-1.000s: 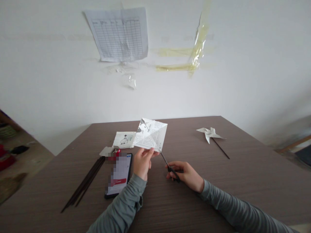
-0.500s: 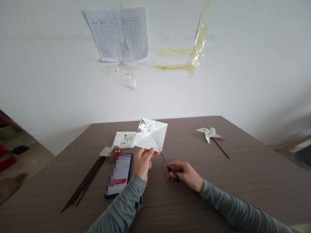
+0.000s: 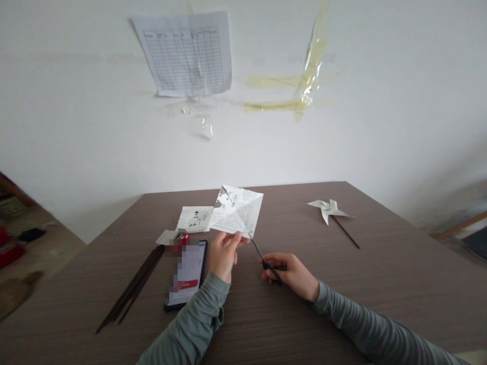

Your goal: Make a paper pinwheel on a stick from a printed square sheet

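Both hands are closed, left hand (image 3: 222,256) pinching paper (image 3: 238,210), best kept taut, right hand (image 3: 292,275) gripping scissors (image 3: 266,264), best steered along creases (image 3: 242,221).

Over the middle of the brown wood-grain worktop (image 3: 380,294), the left hand (image 3: 223,253) holds a square printed paper sheet (image 3: 239,212); at its near edge are black-handled metal scissors (image 3: 271,269), in the right hand (image 3: 292,274). Left of the sheet lies a square white paper stack (image 3: 195,219), and before that a small red-and-white box (image 3: 167,237), a bundle of thin dark sticks (image 3: 133,286) and, right of the bundle, a black-edged rectangular phone (image 3: 192,268). A white paper pinwheel (image 3: 329,210) lies far right.
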Action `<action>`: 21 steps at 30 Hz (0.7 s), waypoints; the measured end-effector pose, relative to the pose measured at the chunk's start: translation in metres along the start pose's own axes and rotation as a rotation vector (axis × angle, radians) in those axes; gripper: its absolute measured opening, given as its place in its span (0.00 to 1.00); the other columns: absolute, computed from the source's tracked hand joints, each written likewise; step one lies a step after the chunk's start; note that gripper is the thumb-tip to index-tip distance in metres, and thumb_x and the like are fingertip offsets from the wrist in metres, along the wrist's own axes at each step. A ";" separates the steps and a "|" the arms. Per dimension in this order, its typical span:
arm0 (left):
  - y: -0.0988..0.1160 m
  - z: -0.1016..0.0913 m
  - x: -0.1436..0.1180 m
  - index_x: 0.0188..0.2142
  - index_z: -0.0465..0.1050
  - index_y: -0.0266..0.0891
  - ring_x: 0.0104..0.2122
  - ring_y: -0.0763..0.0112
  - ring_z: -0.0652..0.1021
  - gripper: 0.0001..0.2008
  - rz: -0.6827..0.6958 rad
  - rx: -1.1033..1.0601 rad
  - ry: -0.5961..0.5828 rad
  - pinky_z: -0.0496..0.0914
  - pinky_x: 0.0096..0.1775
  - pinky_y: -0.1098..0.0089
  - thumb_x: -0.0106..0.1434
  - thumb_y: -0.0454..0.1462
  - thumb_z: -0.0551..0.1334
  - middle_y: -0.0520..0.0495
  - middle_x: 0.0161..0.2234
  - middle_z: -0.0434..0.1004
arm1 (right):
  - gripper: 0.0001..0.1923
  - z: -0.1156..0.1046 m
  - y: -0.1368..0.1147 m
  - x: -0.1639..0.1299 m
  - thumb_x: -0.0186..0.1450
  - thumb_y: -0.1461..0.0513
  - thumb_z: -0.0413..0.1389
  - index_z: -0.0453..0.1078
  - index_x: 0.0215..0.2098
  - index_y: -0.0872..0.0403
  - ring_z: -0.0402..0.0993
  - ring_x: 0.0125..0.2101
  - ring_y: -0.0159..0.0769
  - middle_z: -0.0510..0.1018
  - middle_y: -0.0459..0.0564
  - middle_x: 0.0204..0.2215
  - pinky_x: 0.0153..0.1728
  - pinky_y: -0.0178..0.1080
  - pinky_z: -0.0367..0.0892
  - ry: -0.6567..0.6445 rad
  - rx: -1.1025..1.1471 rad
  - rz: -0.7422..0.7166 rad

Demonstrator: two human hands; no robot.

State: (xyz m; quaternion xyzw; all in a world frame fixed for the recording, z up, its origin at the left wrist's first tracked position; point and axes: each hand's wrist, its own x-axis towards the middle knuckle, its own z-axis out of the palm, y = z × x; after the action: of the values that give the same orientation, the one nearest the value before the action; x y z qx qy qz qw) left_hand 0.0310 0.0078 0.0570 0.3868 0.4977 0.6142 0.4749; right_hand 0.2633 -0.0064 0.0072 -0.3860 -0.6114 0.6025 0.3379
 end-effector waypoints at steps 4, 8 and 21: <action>0.002 0.000 -0.001 0.41 0.81 0.44 0.37 0.44 0.99 0.28 0.001 0.000 0.001 0.54 0.18 0.77 0.51 0.54 0.87 0.38 0.39 0.97 | 0.36 0.001 -0.003 0.000 0.63 0.36 0.84 0.91 0.54 0.53 0.84 0.35 0.46 0.96 0.55 0.37 0.45 0.51 0.81 0.014 0.000 0.005; 0.002 0.001 -0.001 0.41 0.81 0.44 0.38 0.45 0.99 0.26 -0.008 0.010 0.007 0.54 0.18 0.77 0.52 0.53 0.86 0.37 0.40 0.97 | 0.37 0.002 -0.003 0.000 0.62 0.35 0.84 0.91 0.54 0.52 0.84 0.34 0.46 0.95 0.53 0.36 0.45 0.51 0.82 0.013 0.005 0.009; 0.001 -0.001 -0.001 0.41 0.82 0.43 0.36 0.44 0.99 0.27 0.011 -0.014 0.017 0.58 0.17 0.78 0.54 0.52 0.91 0.40 0.37 0.97 | 0.42 0.002 0.000 0.001 0.62 0.31 0.84 0.92 0.56 0.53 0.87 0.36 0.48 0.97 0.56 0.39 0.47 0.53 0.83 0.027 -0.016 0.009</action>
State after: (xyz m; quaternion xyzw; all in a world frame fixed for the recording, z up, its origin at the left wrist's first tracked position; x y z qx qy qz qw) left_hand 0.0301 0.0070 0.0578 0.3811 0.4953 0.6236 0.4697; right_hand 0.2617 -0.0067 0.0069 -0.3994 -0.6099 0.5939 0.3402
